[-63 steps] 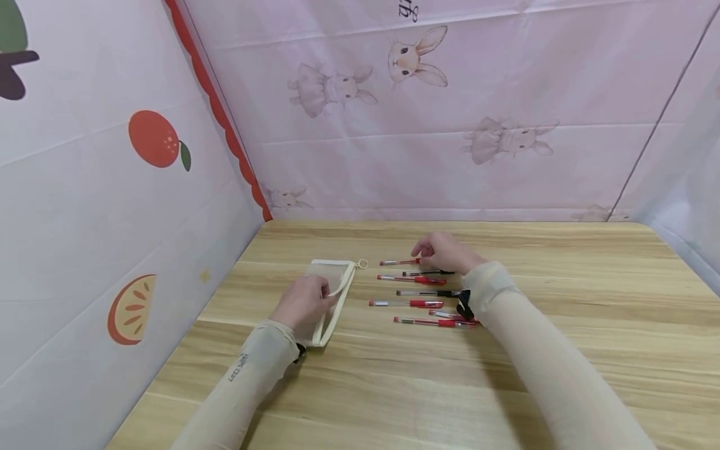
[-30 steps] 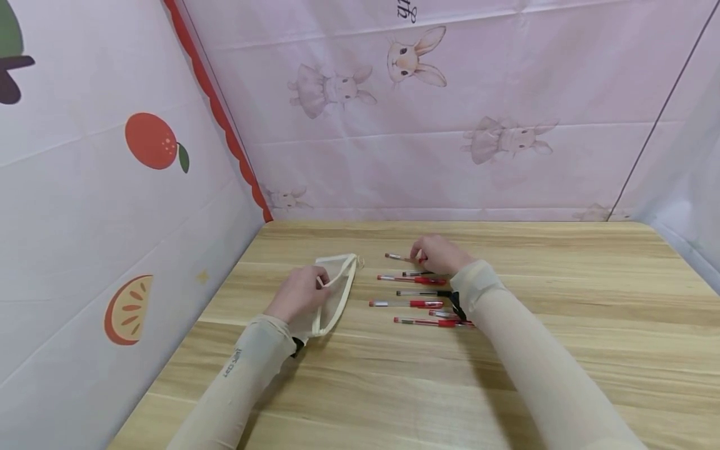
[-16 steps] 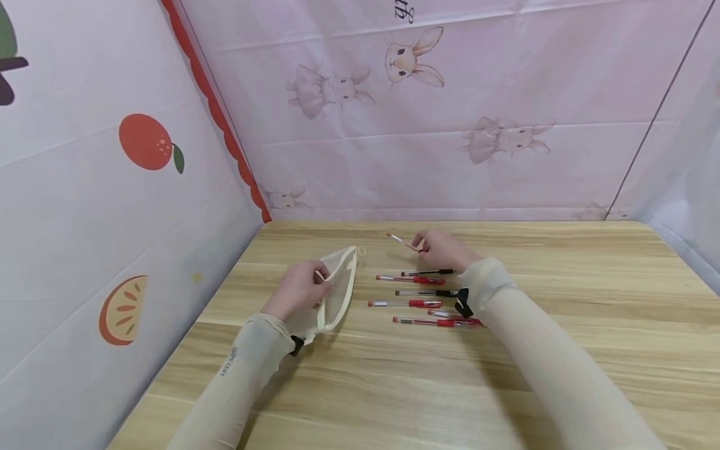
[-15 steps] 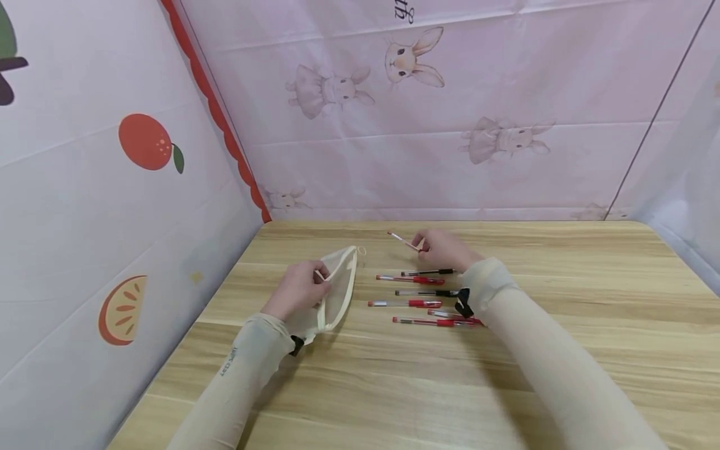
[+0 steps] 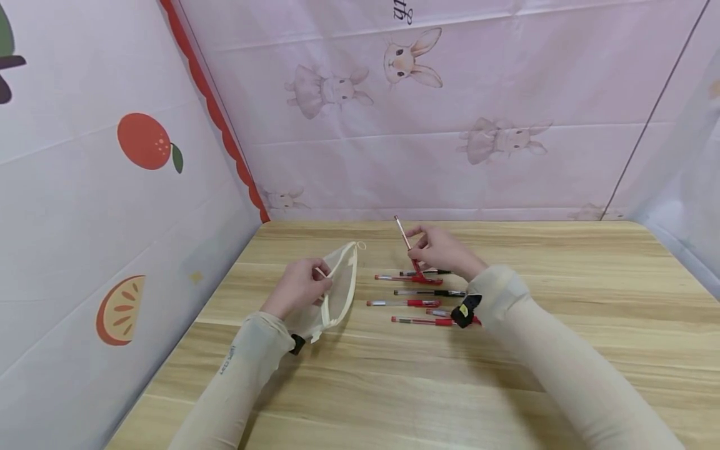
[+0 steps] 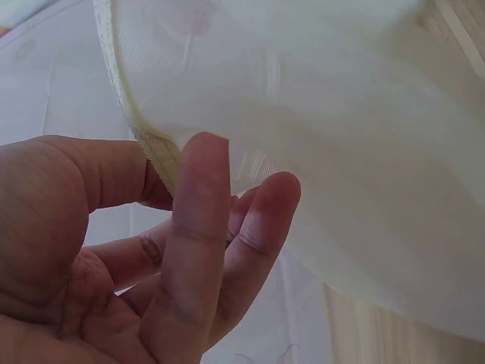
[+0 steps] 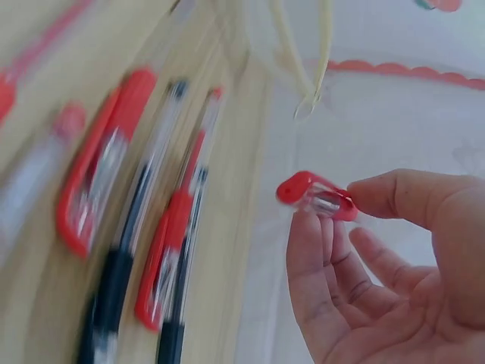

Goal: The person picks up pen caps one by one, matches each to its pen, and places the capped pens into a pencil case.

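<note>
My left hand (image 5: pixel 300 287) pinches the zip edge of a cream mesh zip pouch (image 5: pixel 340 294), whose mouth gapes toward the right. In the left wrist view, thumb and fingers grip the zipper band (image 6: pixel 114 68) with the sheer mesh hanging beside them. Above the table, my right hand (image 5: pixel 444 248) holds a red gel pen (image 5: pixel 404 234) between thumb and fingers, tilted with its clear end up. The right wrist view shows the red cap (image 7: pixel 314 196) at the fingertips. Below that hand lie several pens, including a red pen (image 5: pixel 413 304) and a black pen (image 5: pixel 430 293).
The pens lie roughly parallel on the wooden table (image 5: pixel 365 387), right of the pouch. A ring pull (image 5: pixel 362 245) hangs at the pouch's far corner. A fruit-printed curtain (image 5: pixel 67 219) stands at the left, and a rabbit-printed curtain (image 5: pixel 394 169) behind the table.
My right hand has picked the farthest red pen up off the table and turned its clear end upward. My left hand has lifted the pouch edge, so its mouth gapes wider.
</note>
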A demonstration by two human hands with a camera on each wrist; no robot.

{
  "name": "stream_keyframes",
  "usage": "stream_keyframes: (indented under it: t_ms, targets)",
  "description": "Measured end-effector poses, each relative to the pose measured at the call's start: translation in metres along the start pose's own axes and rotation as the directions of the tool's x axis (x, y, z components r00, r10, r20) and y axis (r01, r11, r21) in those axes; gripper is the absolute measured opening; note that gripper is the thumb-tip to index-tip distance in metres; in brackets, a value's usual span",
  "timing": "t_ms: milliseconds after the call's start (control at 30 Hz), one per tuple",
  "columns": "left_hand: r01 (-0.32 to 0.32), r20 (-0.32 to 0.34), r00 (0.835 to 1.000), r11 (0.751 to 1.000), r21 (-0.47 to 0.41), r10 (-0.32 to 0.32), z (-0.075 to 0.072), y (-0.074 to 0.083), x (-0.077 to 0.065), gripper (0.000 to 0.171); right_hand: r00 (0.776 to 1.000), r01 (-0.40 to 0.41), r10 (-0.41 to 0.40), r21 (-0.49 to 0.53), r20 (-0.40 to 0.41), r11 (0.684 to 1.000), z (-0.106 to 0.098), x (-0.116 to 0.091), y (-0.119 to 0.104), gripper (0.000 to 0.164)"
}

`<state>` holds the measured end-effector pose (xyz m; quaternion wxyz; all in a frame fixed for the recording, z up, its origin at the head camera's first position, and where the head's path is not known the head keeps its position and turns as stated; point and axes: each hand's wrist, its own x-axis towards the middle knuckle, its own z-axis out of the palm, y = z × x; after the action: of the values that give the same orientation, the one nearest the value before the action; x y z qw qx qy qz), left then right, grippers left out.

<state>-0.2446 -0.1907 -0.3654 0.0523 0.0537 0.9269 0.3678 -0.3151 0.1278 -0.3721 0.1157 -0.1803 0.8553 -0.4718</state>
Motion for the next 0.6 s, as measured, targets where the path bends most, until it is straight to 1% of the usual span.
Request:
stream_keyframes:
  t_ms: [100, 333, 500, 600]
  targets:
    - [-0.005, -0.003, 1.0, 1.0, -0.019, 0.005, 0.0, 0.0, 0.0, 0.021, 1.0, -0.003, 0.002, 0.074, 0.01, 0.997, 0.007, -0.004, -0.008, 0.054]
    - [-0.005, -0.001, 1.0, 0.998, -0.064, 0.005, 0.002, -0.001, 0.001, 0.022, 1.0, -0.012, 0.007, 0.194, 0.029, 0.981, 0.024, -0.008, -0.022, 0.06]
    - [-0.014, -0.008, 1.0, 0.996, -0.086, 0.013, 0.002, -0.001, 0.002, 0.023, 0.999, -0.037, 0.027, 0.286, 0.037, 0.958, 0.038, -0.008, -0.031, 0.064]
    - [-0.014, -0.008, 1.0, 0.996, -0.085, 0.013, 0.003, -0.001, 0.002, 0.021, 0.998, -0.063, 0.052, 0.329, 0.043, 0.942, 0.046, -0.007, -0.037, 0.065]
